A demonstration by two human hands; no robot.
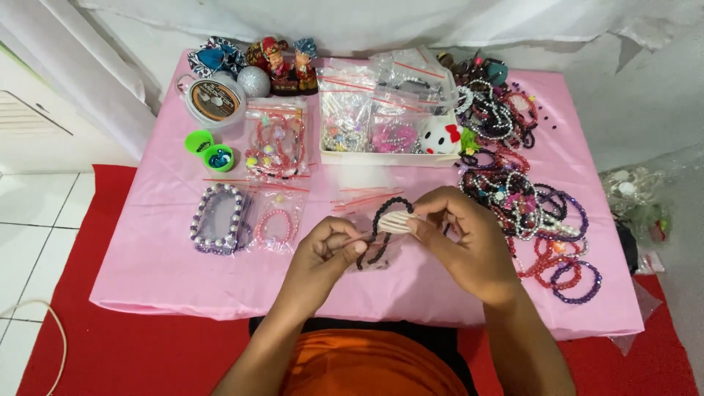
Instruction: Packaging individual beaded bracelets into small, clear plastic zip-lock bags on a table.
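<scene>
Head view: near the worktop's near edge, the left hand pinches a clear bag while the right hand pinches a black bead bracelet at its mouth. Bare pink cloth lies near left. Farther off, a white tray holds bagged beads; loose bracelets crowd the right.

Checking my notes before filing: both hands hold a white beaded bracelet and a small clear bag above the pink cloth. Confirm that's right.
One detail is off: the beaded bracelet is black, not white, as the head view shows. The left hand and right hand do hold it and the small clear bag above the pink cloth.
</scene>
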